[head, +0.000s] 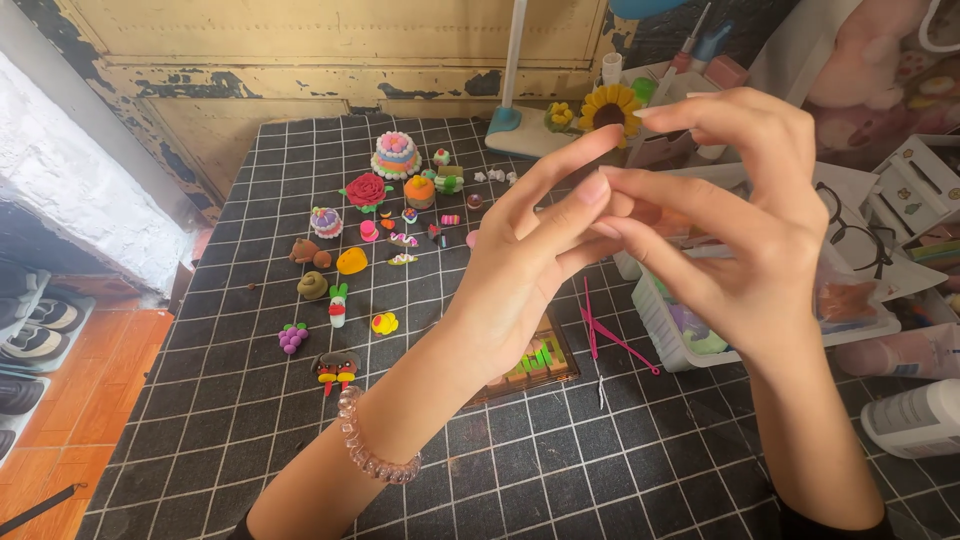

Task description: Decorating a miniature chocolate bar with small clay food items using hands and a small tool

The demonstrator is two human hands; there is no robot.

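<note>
I see the left hand (520,270) and right hand (735,215) raised together, fingertips touching above the table's (240,420) right edge. Whether they pinch anything between them I cannot tell. The clay figures (375,225) lie well apart, left of both hands, nearer the left one.

Peeling cream wall (300,50); orange tile floor (90,400); black grid tabletop (560,470).

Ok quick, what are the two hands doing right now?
Left hand: fingers spread, pressed against the right hand; holding anything, cannot tell.
Right hand: fingers curled against the left; contents cannot be told.
</note>
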